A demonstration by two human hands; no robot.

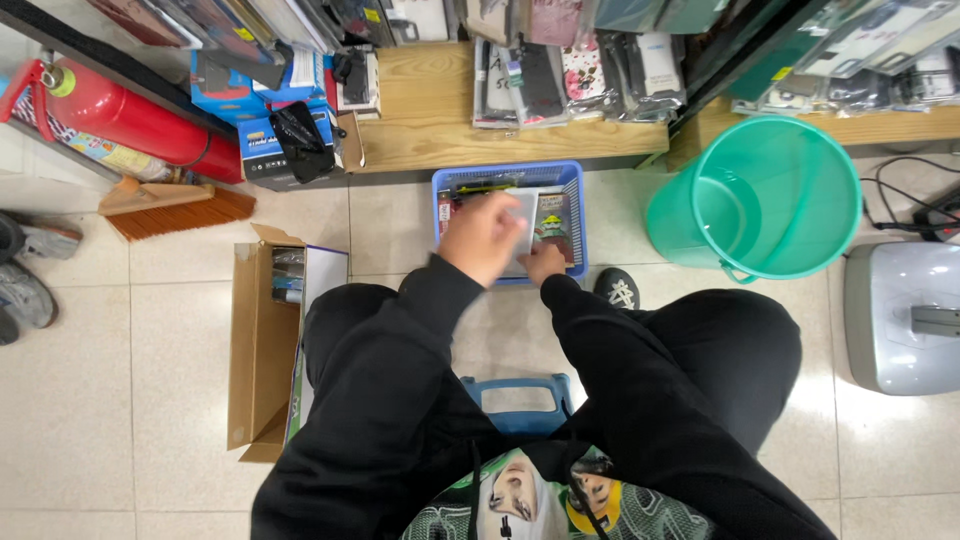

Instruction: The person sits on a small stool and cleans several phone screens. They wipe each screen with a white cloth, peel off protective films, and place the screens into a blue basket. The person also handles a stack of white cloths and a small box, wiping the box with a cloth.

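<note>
Left hand (482,236) hovers half-curled over flat packets (552,225) standing in the blue basket (572,178) on the floor (grip unclear); right hand (545,262) pinches one packet's edge; best to leaf slowly, keeping packets upright.

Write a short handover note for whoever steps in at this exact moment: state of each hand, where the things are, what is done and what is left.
Left hand: raised over the blue plastic slotted basket, fingers curled; blurred, so what it grips is unclear.
Right hand: at the basket's near edge, touching the flat packaged cards standing inside.
Basket sits on the tiled floor against the wooden shelf. Open cardboard box lies beside the left leg, teal plastic bucket to the right.
Done: packs are in the basket.
Left: cannot tell from this view.
</note>
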